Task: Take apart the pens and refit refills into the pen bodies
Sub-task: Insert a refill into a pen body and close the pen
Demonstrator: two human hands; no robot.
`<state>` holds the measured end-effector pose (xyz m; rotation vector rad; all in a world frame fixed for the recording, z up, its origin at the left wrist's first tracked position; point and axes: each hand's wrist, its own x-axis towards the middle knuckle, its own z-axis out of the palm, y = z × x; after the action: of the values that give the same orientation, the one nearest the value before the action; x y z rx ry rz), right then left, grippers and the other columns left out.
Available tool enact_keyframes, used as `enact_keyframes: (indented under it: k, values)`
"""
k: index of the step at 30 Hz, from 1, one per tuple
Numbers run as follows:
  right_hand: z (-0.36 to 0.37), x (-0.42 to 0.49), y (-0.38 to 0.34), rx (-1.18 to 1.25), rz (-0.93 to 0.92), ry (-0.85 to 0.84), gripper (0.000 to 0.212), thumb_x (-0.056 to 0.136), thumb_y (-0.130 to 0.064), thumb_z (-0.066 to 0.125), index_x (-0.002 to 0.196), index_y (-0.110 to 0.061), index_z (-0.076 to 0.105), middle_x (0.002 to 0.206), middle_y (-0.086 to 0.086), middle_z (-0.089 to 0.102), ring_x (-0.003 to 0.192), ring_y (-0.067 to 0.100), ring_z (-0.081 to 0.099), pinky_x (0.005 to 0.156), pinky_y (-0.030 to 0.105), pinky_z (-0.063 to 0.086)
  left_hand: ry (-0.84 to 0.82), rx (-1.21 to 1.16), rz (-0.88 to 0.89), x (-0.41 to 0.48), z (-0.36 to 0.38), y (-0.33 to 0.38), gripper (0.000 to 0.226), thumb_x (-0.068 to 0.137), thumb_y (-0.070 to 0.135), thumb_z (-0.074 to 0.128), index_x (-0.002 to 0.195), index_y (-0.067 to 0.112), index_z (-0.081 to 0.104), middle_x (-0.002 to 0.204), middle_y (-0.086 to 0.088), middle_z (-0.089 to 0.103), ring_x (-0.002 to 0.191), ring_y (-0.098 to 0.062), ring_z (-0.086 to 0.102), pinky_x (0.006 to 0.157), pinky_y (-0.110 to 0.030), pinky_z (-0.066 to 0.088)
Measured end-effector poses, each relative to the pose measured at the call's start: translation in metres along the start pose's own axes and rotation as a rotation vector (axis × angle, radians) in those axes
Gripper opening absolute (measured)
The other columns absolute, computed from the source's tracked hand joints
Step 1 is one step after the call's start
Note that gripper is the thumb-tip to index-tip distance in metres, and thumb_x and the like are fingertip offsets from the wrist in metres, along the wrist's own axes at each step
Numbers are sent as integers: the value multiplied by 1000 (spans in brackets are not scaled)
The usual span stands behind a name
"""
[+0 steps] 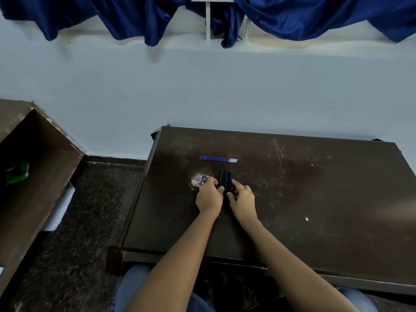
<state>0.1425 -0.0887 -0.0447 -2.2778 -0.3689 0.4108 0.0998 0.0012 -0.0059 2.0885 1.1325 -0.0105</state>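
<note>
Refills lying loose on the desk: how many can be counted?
3, as far as the lines can be separated: the blue refills lie side by side, touching, beyond the dark pens both hands hold. More may be hidden.

1. Left hand [209, 195]: bare, no glove, no ring or watch visible.
2. Right hand [242, 199]: bare, no glove, no ring or band visible.
3. Both forearms bare from wrist to lower frame edge; no sleeve in view.
4. Fingernails short, plain, where visible.
5. Legs in light blue-grey trousers [135, 287], denim-like; cloth shows at lower left and lower right under the desk edge.
6. A foot [248, 299] shows dimly in the shadow below; footwear cannot be told.
</note>
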Motion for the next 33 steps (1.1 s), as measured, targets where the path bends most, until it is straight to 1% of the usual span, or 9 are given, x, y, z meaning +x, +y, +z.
enact_keyframes:
  k: [3, 7, 9, 15, 19, 22, 25, 29, 33]
  values:
    - [0, 1, 1, 2, 2, 3, 52, 91, -13, 60, 141, -13, 46, 115, 13, 54, 98, 20, 57, 91, 29, 46, 4, 2, 11, -1, 1, -2, 23, 92, 23, 58, 115, 19, 58, 112, -4, 66, 102, -22, 63, 71, -28, 40]
    - [0, 2, 0, -10, -6, 1, 52, 90, -12, 61, 140, -12, 47, 109, 11, 57, 89, 12, 52, 84, 20, 41, -1, 15, 25, -2, 2, -1, 25, 93, 22, 58, 118, 18, 57, 114, -4, 65, 104, -21, 63, 72, -27, 40]
    - [0, 1, -1, -13, -5, -5, 52, 90, -11, 60, 141, -11, 45, 105, 9, 56, 87, 10, 50, 82, 19, 40, -1, 20, 31, -2, 2, 0, 26, 93, 21, 58, 118, 18, 57, 115, -4, 64, 105, -22, 62, 73, -28, 40]
    - [5, -2, -6, -9, -6, -11, 53, 90, -10, 60, 141, -10, 45, 103, 9, 56, 87, 11, 51, 82, 22, 43, 0, 58, 39, -1, -2, -3, 26, 93, 19, 56, 119, 17, 56, 115, -6, 64, 104, -22, 61, 71, -29, 39]
    - [12, -3, -13, -7, -19, -37, 54, 90, -10, 60, 141, -10, 44, 107, 11, 57, 89, 12, 52, 86, 25, 45, 13, 79, 32, -1, -12, -10, 28, 94, 19, 56, 122, 16, 55, 116, -6, 63, 107, -23, 61, 72, -28, 39]
    - [20, -5, -20, -4, -42, -58, 54, 90, -10, 61, 141, -10, 44, 106, 11, 58, 88, 11, 50, 85, 22, 42, 22, 59, 16, 0, -19, -19, 27, 93, 18, 57, 120, 17, 56, 116, -5, 64, 104, -22, 62, 72, -29, 42]
    - [27, -7, -28, 8, -55, -71, 54, 90, -9, 61, 141, -10, 44, 106, 11, 58, 86, 10, 50, 83, 19, 40, 31, 42, 8, 3, -26, -28, 28, 93, 19, 58, 121, 18, 56, 117, -5, 63, 103, -21, 62, 76, -31, 47]
    - [33, -8, -36, 28, -51, -79, 54, 89, -9, 61, 141, -11, 44, 106, 10, 57, 87, 11, 51, 85, 23, 43, 37, 54, 8, 6, -34, -34, 28, 93, 20, 58, 121, 17, 56, 116, -5, 63, 103, -20, 62, 72, -28, 43]
    - [34, -9, -37, 29, -52, -75, 53, 89, -9, 61, 140, -11, 44, 106, 11, 58, 87, 11, 51, 87, 26, 45, 32, 59, 13, 6, -37, -36, 28, 93, 21, 58, 120, 17, 56, 114, -5, 64, 102, -20, 62, 71, -28, 41]
